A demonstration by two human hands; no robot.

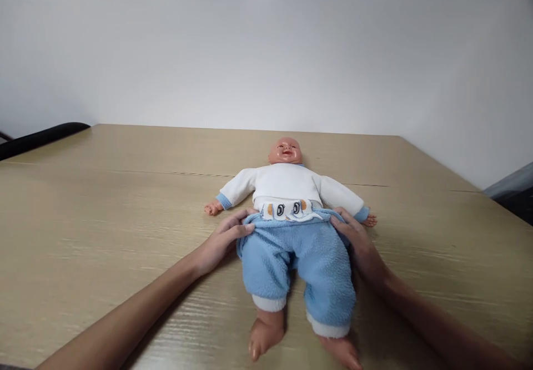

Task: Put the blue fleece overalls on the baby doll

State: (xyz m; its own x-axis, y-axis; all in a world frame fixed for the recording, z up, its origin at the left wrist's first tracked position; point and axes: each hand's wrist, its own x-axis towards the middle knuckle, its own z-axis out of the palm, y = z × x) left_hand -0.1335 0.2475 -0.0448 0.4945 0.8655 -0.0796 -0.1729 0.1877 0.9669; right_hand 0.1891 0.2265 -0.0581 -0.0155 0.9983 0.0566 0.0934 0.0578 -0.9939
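A baby doll [287,152] lies on its back on the wooden table [104,220], head away from me, feet toward me. It wears a white sweater [287,184] and fluffy blue trousers [300,259]. My left hand [222,239] pinches the trousers' waistband at the doll's left-side hip as I see it. On the other side, my right hand [353,237] grips the same waistband. Both hands are closed on the fabric, at the doll's waist.
A white partition wall [266,59] stands behind the table's far edge. A dark chair back [41,137] shows at the left edge, and another dark object [514,192] at the right edge.
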